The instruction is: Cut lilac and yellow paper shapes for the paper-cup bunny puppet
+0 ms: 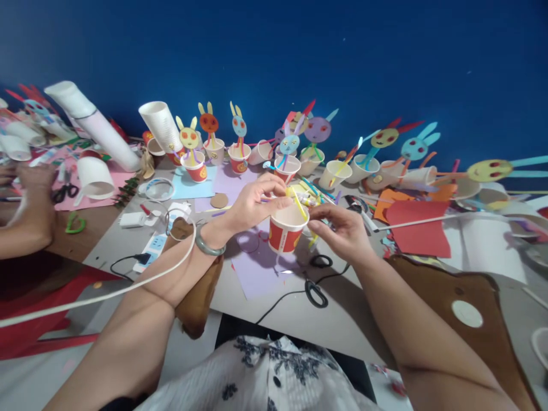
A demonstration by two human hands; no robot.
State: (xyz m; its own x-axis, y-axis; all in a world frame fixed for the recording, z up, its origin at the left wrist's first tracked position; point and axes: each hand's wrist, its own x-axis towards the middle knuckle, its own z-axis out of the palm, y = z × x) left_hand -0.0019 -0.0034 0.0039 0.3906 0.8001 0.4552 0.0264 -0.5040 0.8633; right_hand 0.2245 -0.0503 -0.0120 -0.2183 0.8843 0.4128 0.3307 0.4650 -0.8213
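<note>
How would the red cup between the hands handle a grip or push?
The red cup is probably light: it looks thin-walled and open-topped. That papery wall would likely dent under a squeeze. Because it narrows toward its base, a push near the rim may tip it.

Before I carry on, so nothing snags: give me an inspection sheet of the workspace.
Surface: light grey tabletop, bearing a purple paper sheet.
Job's things: red-and-white paper cup, a narrow yellow strip crossing its rim.
Clutter: black-handled scissors and red paper sheet.
Hands: left hand at the cup's left, right hand at its right; grip unclear.
Cables: long white cable at left; thin black cable by the scissors.
Surroundings: plain blue wall behind; another person's hand at far left.
</note>
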